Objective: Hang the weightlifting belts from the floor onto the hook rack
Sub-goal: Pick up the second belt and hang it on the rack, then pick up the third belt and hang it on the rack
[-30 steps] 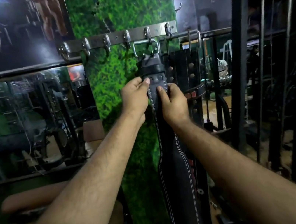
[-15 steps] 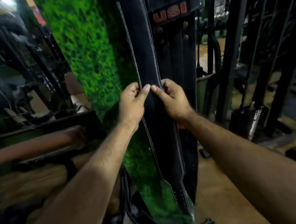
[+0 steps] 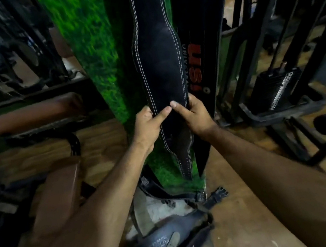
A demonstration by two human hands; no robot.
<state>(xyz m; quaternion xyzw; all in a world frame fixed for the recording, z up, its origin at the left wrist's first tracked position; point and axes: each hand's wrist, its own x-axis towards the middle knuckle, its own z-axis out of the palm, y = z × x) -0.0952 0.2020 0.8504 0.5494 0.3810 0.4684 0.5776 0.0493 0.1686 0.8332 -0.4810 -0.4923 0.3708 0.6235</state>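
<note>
At far left a padded bench (image 3: 28,114) sits blurred. Our left hand (image 3: 147,126) pinches the left edge of the hanging belt (image 3: 159,64), thumb across its face, fingers curled behind. The belt hangs down against the green pillar (image 3: 89,39), its top out of view. Our right hand (image 3: 194,116) pinches its right edge likewise. Just right hangs a USI belt (image 3: 197,66). More belts (image 3: 172,241) lie on the floor below.
</note>
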